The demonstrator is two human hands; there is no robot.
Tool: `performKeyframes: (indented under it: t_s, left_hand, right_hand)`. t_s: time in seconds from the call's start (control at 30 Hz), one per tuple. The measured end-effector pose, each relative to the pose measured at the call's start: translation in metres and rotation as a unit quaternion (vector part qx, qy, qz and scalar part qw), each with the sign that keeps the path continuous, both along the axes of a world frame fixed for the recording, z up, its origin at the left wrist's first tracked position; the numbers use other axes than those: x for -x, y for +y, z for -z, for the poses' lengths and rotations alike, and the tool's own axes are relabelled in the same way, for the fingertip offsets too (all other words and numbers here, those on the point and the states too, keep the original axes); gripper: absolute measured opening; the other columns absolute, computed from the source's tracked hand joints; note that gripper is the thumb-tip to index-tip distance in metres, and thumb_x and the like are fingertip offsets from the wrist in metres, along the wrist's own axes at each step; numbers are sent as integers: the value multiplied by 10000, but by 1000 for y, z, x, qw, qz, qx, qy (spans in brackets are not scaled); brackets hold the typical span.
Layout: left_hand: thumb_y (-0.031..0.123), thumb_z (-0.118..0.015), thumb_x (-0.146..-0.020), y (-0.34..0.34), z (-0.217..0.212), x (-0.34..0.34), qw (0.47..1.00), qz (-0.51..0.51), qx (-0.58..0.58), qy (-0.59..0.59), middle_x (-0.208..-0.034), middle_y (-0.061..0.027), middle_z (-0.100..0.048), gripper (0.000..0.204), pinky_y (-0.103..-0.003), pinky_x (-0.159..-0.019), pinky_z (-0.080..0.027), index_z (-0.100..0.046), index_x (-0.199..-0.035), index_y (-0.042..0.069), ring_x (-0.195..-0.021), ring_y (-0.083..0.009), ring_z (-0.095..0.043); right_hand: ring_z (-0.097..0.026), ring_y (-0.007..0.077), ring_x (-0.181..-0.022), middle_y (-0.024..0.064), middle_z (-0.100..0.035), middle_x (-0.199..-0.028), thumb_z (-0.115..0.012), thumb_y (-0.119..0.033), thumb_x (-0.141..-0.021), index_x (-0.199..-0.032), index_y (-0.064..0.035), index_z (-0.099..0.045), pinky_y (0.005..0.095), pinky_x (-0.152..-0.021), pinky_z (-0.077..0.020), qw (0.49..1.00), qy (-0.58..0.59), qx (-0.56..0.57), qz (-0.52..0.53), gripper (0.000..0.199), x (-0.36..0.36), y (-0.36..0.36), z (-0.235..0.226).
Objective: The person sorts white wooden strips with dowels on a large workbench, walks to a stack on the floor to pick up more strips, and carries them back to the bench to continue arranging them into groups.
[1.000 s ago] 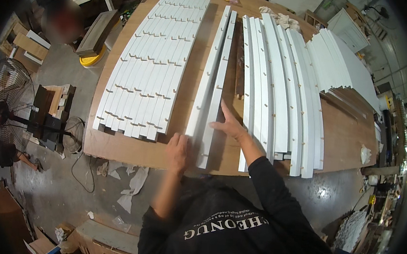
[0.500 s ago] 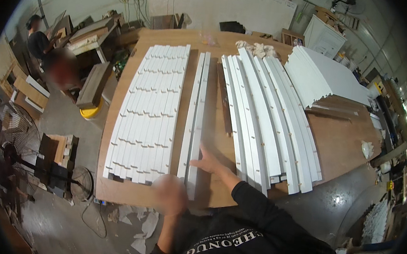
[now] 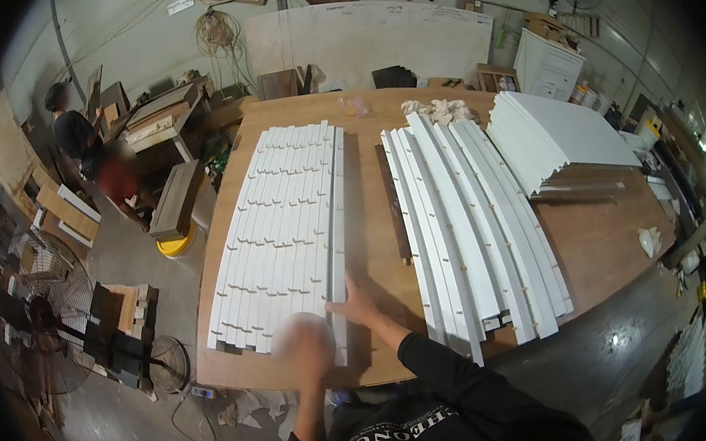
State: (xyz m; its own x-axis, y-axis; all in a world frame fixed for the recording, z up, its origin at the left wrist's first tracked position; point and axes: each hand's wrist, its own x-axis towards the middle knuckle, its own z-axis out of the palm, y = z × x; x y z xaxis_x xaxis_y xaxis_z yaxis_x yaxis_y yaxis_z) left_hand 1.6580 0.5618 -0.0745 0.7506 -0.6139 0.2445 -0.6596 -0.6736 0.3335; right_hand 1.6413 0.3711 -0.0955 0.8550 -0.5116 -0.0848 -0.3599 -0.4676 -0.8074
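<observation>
A row of long white slats (image 3: 279, 215) lies side by side on the wooden table, with short pegs standing out of their upper faces. Along the row's right side, the outermost white slat (image 3: 338, 236) sits close against the others. My right hand (image 3: 356, 305) touches the near part of that slat from its right side, thumb and fingers spread apart. My left hand (image 3: 305, 351) is over the near end of the row; a blur hides its fingers and whatever they touch.
More pegged white slats (image 3: 472, 230) lie fanned across the table's right half. Behind them stands a stack of white panels (image 3: 563, 133). The brown tabletop (image 3: 376, 351) ends just before me. A person (image 3: 78, 132) is at the far left, and a fan (image 3: 47, 312) stands left of the table.
The separate pair of slats has shifted left, closing the gap to the row. Both hands moved with it. My view has tilted up, showing more of the back wall.
</observation>
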Motion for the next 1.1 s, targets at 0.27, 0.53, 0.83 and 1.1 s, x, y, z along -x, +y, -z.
performKeyframes:
  t_s: [0.27, 0.53, 0.83, 1.1]
  left_hand:
    - [250, -576, -799, 0, 3, 2, 997, 5, 71, -36, -1345, -154, -418, 419, -587, -1032, -163, -543, -1194, 114, -1279, -369, -330]
    - [239, -565, -827, -22, -1, -7, 980, -41, 27, -191, -1387, -183, -380, 411, -616, -1026, -164, -534, -1225, 141, -1305, -406, -295]
    - [266, -530, -875, -1, -13, -9, 995, -11, 95, -20, -1339, -170, -432, 420, -598, -1032, -204, -495, -1257, 96, -1261, -364, -368]
    - [142, -555, -879, 54, -18, 33, 970, 5, 243, 25, -1077, -169, -570, 239, -421, -889, -392, -586, -1076, 10, -1032, -328, -521]
  right_hand:
    - [-334, 381, -1305, 295, -333, -1392, -674, -258, -662, -1400, 77, -206, 391, -1073, -298, 998, -39, -29, 46, 935, 5, -5, 13]
    - [-323, 370, -1315, 275, -342, -1397, -647, -203, -670, -1390, 63, -257, 384, -1081, -276, 982, -155, -11, 111, 861, 35, -8, 14]
    - [-502, 357, -1158, 273, -498, -1247, -667, -245, -683, -1346, 61, -327, 381, -958, -408, 985, -126, -89, 71, 806, 52, -14, 1]
    - [-300, 421, -1307, 296, -377, -1352, -667, -317, -704, -1334, 64, -339, 428, -1069, -284, 992, -105, -35, 63, 806, 43, -19, 29]
